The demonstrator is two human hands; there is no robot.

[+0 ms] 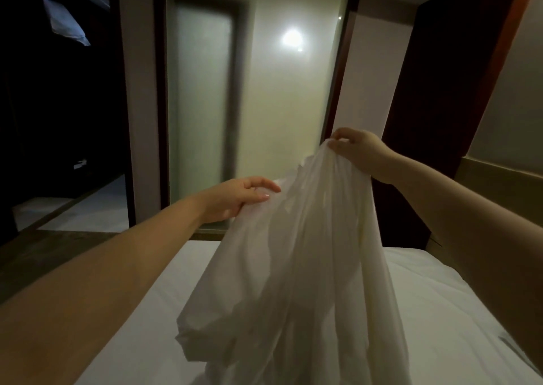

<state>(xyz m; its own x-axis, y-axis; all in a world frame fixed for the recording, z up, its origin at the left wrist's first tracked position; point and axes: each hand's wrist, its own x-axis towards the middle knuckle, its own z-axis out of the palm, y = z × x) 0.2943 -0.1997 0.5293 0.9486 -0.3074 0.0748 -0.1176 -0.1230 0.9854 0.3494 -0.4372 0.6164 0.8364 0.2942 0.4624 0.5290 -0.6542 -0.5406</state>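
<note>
Both left hand and right hand grip sheet above bed.

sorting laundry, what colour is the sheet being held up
Plain white sheet, no pattern; head view.

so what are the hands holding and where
A white sheet: the right hand pinches its topmost edge, the left hand grips the edge lower down.

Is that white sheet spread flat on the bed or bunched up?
Bunched up: the sheet hangs in loose folds from the right hand and left hand, trailing onto the bed.
</note>
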